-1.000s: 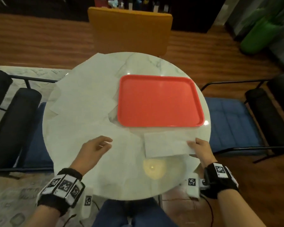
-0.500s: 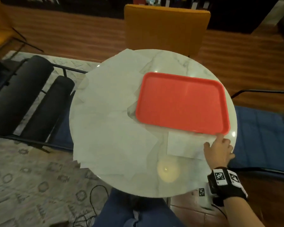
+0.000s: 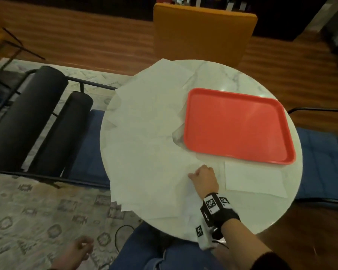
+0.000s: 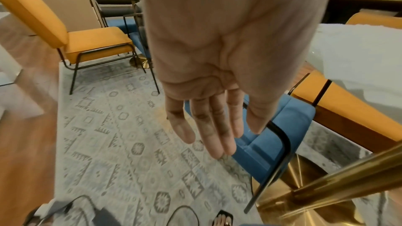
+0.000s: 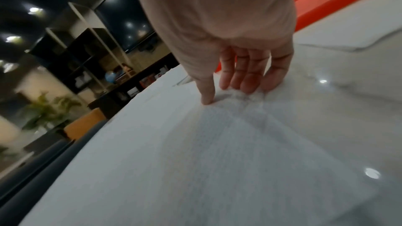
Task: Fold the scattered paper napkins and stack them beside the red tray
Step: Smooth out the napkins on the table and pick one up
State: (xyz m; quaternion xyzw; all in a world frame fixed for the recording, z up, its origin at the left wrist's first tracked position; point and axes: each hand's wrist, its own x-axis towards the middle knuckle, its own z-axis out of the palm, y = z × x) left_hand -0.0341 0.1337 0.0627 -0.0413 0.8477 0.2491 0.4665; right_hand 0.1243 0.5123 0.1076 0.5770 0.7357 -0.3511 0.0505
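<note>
In the head view, the right hand (image 3: 203,178) rests on the round marble table (image 3: 242,217) with its fingers bent down onto the near corner of an unfolded paper napkin (image 3: 154,172), just in front of the one red tray (image 3: 238,123). One folded napkin (image 3: 254,179) lies flat right beside the tray's near edge, a little to the right of that hand. More unfolded napkins (image 3: 150,106) overlap across the left half of the table; their number cannot be told. The left hand (image 3: 76,252) hangs low beside the knee, off the table. In the left wrist view, the left hand (image 4: 217,75) shows its fingers (image 4: 208,130) straight, close together and holding nothing above the patterned rug (image 4: 121,143). In the right wrist view, the right hand (image 5: 228,32) has its fingers (image 5: 245,75) slightly spread, tips pressing into the napkin (image 5: 217,152), which bunches up under them, the tray (image 5: 339,1) just beyond.
</note>
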